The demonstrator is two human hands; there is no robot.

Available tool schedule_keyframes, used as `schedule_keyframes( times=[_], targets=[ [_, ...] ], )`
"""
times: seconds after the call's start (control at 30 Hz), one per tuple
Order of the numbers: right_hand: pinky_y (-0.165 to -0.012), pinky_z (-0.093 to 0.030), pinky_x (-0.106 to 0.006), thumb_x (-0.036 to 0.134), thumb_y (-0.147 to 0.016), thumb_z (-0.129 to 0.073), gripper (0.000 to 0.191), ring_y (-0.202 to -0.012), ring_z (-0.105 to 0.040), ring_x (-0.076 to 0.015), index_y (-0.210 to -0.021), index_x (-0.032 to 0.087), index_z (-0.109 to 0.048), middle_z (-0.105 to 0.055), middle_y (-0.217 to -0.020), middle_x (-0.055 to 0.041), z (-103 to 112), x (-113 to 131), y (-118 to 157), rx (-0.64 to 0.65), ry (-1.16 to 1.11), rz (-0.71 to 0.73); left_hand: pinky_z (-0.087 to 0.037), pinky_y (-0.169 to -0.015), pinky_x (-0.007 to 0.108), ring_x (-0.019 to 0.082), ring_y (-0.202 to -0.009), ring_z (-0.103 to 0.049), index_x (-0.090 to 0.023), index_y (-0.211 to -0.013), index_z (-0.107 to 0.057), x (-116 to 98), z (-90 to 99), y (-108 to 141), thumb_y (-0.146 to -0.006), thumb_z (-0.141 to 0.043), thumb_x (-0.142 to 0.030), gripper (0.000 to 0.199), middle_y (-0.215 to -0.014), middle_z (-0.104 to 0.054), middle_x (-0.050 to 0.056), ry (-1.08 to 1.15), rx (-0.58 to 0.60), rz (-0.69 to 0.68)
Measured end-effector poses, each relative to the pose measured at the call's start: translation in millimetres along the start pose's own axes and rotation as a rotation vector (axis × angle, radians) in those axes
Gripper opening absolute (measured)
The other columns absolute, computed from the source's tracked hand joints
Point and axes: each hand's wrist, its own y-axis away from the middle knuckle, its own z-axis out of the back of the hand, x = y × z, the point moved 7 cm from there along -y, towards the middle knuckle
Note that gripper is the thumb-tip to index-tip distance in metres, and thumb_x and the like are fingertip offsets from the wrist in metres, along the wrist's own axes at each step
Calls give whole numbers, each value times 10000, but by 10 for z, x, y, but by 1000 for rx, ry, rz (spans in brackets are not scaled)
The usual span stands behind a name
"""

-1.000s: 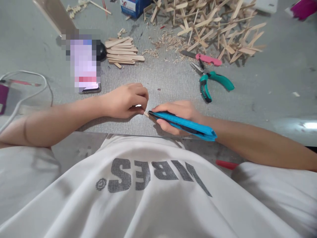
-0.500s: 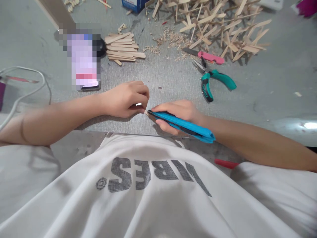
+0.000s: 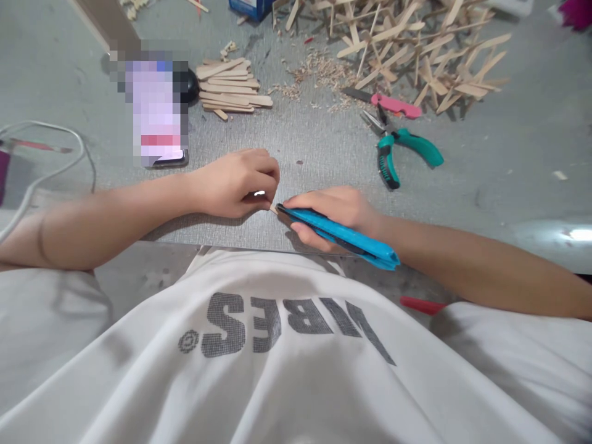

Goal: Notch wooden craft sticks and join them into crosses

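Observation:
Near the table's front edge, my left hand (image 3: 243,184) pinches a small piece of wooden stick (image 3: 273,208) between thumb and fingers. Only a short pale end of the stick shows; the rest is hidden by the fingers. My right hand (image 3: 330,213) is closed around a blue utility knife (image 3: 345,233), whose handle slants down to the right. The knife's tip meets the exposed end of the stick, and how deep the blade sits cannot be made out. Both hands are close together over the grey table (image 3: 222,233).
Beyond my hands lie green-handled pliers (image 3: 388,148), a pink-handled knife (image 3: 393,105), wood shavings (image 3: 324,71) and a tangled heap of joined craft sticks (image 3: 416,49). Flat craft sticks (image 3: 235,86) are stacked beside a phone (image 3: 157,117). A white cable (image 3: 69,128) curves at left.
The blue knife has rolled slightly in my right hand, and its rear end sits a touch lower. My left hand keeps its pinch in the same place.

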Motion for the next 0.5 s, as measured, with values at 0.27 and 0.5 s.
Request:
schedule_keyframes(
  times=[0.27,0.5],
  targets=[
    [-825,-734,-368,329,-1245,-664,279,-907,-922,-232,-1515,327,-734,-967,-1176,-45,9,35,-13,-11,-13,44,-656,-916,415,268,-969,-817,-220,-1129,-882,45,249,39,-1021,-666,-136,256,-1177,-877,141,113,-31,119],
    [-803,-719,-356,318,-1263,-645,302,-862,-901,-216,-1553,354,-722,-952,-1148,-25,4,35,-12,-32,-39,78,-639,-1029,472,317,-1055,-818,-247,-1044,-901,-4,92,37,-1067,-770,-296,142,-1127,-884,126,-60,-11,56]
  ],
)
